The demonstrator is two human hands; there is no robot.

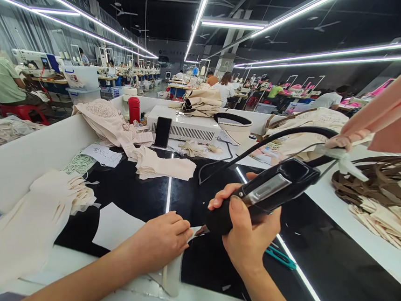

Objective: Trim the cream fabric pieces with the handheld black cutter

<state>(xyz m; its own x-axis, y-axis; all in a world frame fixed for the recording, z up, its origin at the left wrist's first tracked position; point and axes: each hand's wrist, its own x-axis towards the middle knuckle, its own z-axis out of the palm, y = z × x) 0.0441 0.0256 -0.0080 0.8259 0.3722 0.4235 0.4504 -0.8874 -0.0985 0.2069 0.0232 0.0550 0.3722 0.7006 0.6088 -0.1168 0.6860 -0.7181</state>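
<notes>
My right hand is wrapped round a black corded handheld power tool with a silver panel. Its narrow metal tip points left, close by the fingertips of my left hand. Those fingers are pressed together over the edge of a white flat piece, paper or cloth, on the black work surface. What exactly they pinch is partly hidden under the hand. Beneath my left forearm lies another pale strip. Teal-handled snips rest just beyond my right wrist.
Cream cloth pieces are heaped at left; another stack lies ahead. A phone leans on a white vented box near a red bottle. Brown straps lie at right. The tool's cable arches rightward to hanging pink cloth.
</notes>
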